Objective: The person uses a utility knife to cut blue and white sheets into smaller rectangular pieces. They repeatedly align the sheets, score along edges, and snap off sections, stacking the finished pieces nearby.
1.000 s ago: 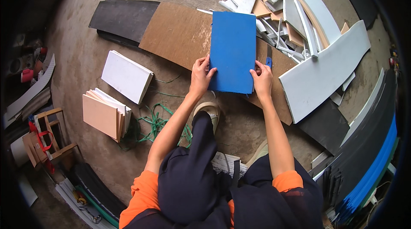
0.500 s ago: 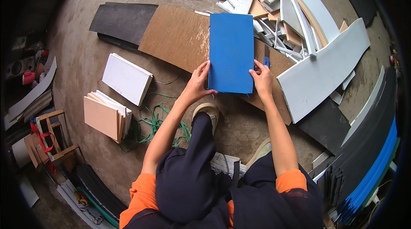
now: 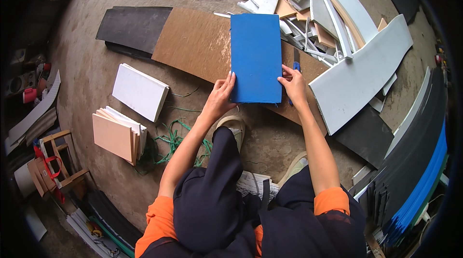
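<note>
A blue rectangular sheet lies over the wooden board, its short side toward me. Along its left edge, close to the near corner, the fingers of my left hand press together, with the thumb hidden low at that corner. My right hand pinches the opposite edge between thumb and fingers. Just beyond the right hand, a utility knife with a blue handle rests on the board, its blade pointing away; part of its handle is behind my fingers.
Offcuts in white and peach heap up behind the board. A long white sheet lies at the right, near stacked black and blue sheets. On the left are a white stack, a peach-and-white stack and tangled green strapping.
The whole view has shifted slightly left. My left hand's fingers lie straighter along the sheet's edge, and its thumb shows less at the near corner. Both hands stay on the blue sheet.
</note>
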The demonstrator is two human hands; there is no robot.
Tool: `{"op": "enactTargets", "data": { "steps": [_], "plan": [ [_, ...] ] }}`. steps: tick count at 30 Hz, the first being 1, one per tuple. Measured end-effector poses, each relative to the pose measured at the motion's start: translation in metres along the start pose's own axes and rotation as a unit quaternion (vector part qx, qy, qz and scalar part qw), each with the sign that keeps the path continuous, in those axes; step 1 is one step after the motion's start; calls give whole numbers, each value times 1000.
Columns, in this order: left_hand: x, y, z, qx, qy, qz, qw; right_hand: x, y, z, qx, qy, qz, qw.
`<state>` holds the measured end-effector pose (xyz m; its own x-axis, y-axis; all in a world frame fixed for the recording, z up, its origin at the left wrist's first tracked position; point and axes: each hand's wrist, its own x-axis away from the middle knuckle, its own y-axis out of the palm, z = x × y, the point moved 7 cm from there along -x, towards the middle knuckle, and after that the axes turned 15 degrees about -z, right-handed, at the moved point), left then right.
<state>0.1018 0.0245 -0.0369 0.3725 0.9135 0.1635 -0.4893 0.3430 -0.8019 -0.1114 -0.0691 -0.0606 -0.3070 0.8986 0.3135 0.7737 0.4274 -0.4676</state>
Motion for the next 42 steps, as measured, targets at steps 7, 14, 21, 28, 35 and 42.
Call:
{"op": "enactTargets", "data": {
  "steps": [7, 14, 21, 28, 35, 42],
  "plan": [
    [2, 3, 3, -48, -11, 0, 999, -1, 0, 2, -10, 10, -7, 1000],
    [2, 5, 13, -104, -40, 15, 994, -4, 0, 7, -6, 20, -13, 1000],
    [2, 6, 9, -92, -25, 18, 995, -1, 0, 5, -3, 1, -7, 1000],
    [5, 5, 11, -56, -18, 31, 998, -2, 2, 11, -14, -5, -10, 1000],
    [6, 5, 11, -37, -19, 28, 999, 4, 11, 7, 40, -13, -16, 999],
    [7, 7, 11, -33, -21, 32, 999, 12, 19, -7, 113, 14, -24, 993]
  ]
}}
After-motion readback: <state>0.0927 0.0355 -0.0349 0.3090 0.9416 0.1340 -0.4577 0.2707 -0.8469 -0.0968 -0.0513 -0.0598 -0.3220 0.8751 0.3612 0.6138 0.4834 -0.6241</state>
